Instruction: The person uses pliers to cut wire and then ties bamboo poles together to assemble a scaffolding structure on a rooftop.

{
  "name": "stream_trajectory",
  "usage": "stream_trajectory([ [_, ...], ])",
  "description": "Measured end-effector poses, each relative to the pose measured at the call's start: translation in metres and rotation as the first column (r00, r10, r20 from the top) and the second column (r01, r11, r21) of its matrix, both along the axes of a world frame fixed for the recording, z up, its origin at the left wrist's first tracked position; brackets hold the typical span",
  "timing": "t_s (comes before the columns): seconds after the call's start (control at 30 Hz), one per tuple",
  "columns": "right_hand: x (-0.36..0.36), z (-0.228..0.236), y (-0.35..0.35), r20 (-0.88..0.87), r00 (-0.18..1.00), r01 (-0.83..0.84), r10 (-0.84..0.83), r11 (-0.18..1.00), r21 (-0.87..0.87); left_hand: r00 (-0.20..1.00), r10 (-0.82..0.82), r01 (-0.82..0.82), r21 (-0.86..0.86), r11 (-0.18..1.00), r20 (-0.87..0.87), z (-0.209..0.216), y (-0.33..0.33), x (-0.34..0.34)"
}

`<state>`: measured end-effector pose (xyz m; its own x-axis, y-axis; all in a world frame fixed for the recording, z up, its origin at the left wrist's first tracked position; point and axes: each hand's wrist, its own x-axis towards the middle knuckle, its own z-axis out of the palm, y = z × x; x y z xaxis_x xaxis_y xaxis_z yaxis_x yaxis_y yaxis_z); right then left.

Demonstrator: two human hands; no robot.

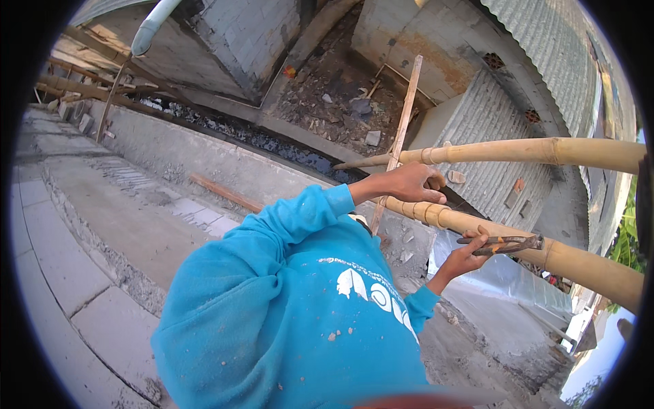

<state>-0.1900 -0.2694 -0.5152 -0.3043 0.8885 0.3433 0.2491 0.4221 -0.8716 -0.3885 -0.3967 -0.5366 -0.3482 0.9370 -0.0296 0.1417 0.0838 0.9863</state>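
My left hand (409, 183) is closed, fingers curled and thumb drawn in, just above the lower bamboo pole (582, 271) and beside an upright wooden batten (407, 105). Whether something thin sits between its fingers cannot be made out. In my right hand (466, 258) is a pair of pincers (511, 245) with orange and black handles, gripped near the handle ends, the head pointing right across the lower pole. Higher up, a second bamboo pole (501, 151) runs rightward from near the batten. Both my sleeves are blue.
Beyond a concrete wall top (225, 146) lies a drainage channel (300, 157) with dark water, well below. Corrugated roofing (501, 136) slopes at the right. A shiny metal sheet (477, 276) lies under the lower pole. Pale blocks (116, 320) line the left; a wooden strip (225, 193) lies nearby.
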Motion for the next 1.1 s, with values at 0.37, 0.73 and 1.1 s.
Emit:
stream_trajectory([
  [0.37,-0.032,-0.087,-0.005,0.479,0.279,-0.749,0.832,0.501,-0.434,0.933,0.358,-0.327,-0.444,0.834,-0.013,-0.123,-0.061,0.052],
  [0.73,-0.104,-0.113,-0.073,0.385,-0.042,-0.937,0.922,0.097,-0.334,0.280,0.639,-0.749,-0.252,0.612,0.717,-0.133,-0.112,0.065],
  [1.1,0.018,-0.284,-0.023,0.295,0.861,-0.096,0.414,0.703,-0.705,0.845,0.526,-0.392,-0.557,0.732,0.097,-0.146,-0.126,-0.053],
])
